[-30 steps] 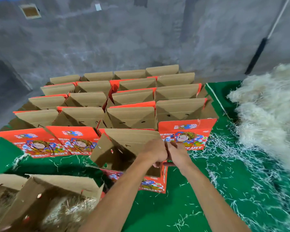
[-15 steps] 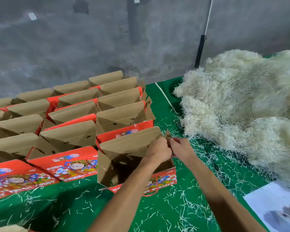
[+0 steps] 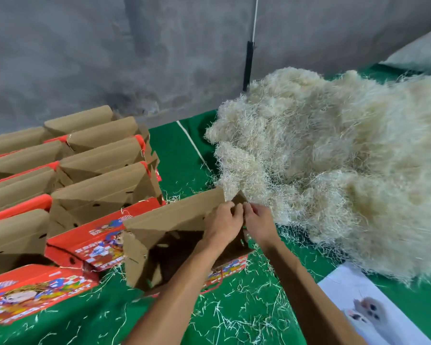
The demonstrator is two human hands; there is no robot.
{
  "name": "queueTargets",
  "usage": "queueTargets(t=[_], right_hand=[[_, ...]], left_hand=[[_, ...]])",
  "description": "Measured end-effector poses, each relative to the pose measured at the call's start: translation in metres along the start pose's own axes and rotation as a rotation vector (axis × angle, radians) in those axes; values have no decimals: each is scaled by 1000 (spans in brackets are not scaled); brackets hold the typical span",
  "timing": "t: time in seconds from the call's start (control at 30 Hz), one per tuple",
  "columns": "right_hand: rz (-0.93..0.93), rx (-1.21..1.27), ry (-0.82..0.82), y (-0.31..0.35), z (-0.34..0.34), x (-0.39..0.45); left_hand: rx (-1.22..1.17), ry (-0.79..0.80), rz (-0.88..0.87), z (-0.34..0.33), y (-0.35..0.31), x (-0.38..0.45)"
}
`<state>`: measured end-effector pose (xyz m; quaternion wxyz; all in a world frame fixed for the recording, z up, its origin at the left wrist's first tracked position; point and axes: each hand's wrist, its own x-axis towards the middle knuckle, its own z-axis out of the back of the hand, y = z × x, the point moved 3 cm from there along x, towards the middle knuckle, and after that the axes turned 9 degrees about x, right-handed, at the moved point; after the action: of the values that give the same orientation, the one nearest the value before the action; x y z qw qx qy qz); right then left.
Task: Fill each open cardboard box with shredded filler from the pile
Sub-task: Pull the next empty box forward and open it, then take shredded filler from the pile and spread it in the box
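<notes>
- The left hand (image 3: 223, 224) and the right hand (image 3: 258, 224) meet at the right end of the nearest open box (image 3: 164, 220), fingers curled and pinching the small side flap (image 3: 239, 199) at the box's upper right corner — the knuckles of the two hands nearly touch.
- That box stands open-topped on the green table cover (image 3: 234, 317), its brown back wall upright to the left of the grip and its dark inside below the left wrist; what lies in it cannot be made out.
- The pile of shredded filler (image 3: 334, 170) lies just to the right of the hands and beyond them, its near-left edge almost touching the pinched flap — pale and straw-coloured, spreading to the right edge of the view.
- Loose filler strands (image 3: 237, 317) are scattered over the cover near the forearms.
- To the left, rows of other open boxes (image 3: 95, 192) with red printed sides run toward the far grey wall (image 3: 110, 58).
- A white printed sheet (image 3: 363, 310) lies at the near right.
</notes>
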<state>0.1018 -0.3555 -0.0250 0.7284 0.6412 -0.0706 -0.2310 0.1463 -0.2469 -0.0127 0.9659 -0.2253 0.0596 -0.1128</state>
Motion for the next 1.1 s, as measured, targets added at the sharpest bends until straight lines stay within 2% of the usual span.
queueTargets(t=[0.07, 0.2, 0.33, 0.43, 0.5, 0.6, 0.77, 0.9, 1.0, 1.1], right_hand=[[-7, 78, 37, -10, 12, 9], [-133, 208, 149, -32, 33, 31], [-227, 300, 107, -49, 63, 58], [-182, 304, 66, -53, 90, 87], [-157, 283, 72, -57, 105, 106], [-117, 151, 81, -56, 121, 139], [-28, -83, 115, -56, 99, 215], [-82, -162, 112, -66, 57, 274], [-76, -186, 81, -84, 36, 293], [-68, -211, 102, -101, 20, 298]], left_hand=[[24, -69, -21, -14, -14, 5], [141, -197, -204, -38, -50, 21], [401, -176, -398, -60, -81, 50], [416, -77, -447, -80, -105, 76], [309, 0, -371, -96, -116, 99], [161, 104, -164, -116, -119, 140], [241, 135, 49, -128, -90, 217], [119, 247, 423, -136, -46, 261], [-103, 449, 656, -151, -21, 276], [-318, 621, 707, -160, -18, 285]])
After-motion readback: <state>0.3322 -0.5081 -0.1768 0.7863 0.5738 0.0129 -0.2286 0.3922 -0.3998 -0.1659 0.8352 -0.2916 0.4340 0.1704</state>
